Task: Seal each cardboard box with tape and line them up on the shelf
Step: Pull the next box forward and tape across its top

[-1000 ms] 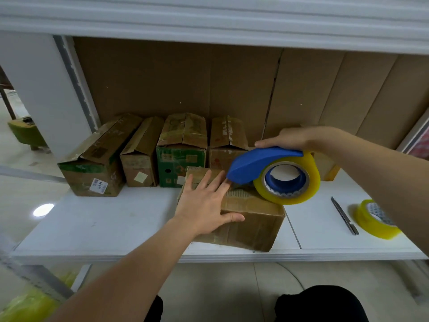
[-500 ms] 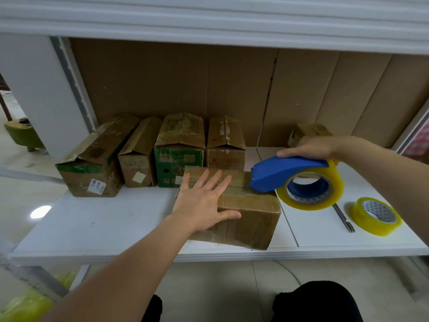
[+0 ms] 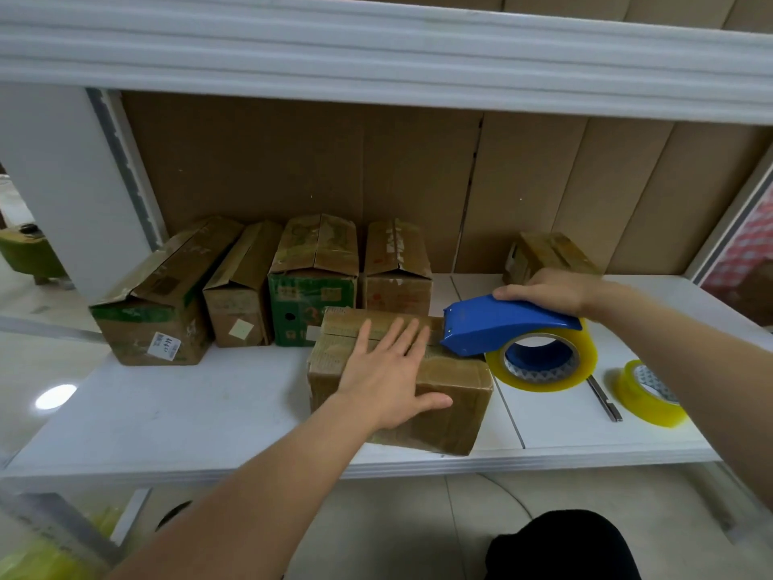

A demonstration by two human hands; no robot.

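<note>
White shelf (image 3: 175,416) carried four boxes (image 3: 313,282) lined far left; near box (image 3: 451,395) was pressed flat by left hand (image 3: 389,374); tape dispenser (image 3: 502,324) was gripped by right hand (image 3: 548,288) at its right edge.

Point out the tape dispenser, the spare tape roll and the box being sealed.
Tape dispenser (image 3: 497,324), head view, on its blue cover.
Spare tape roll (image 3: 640,401), head view, on its yellow outer band.
Box being sealed (image 3: 451,395), head view, on its front right face.
</note>
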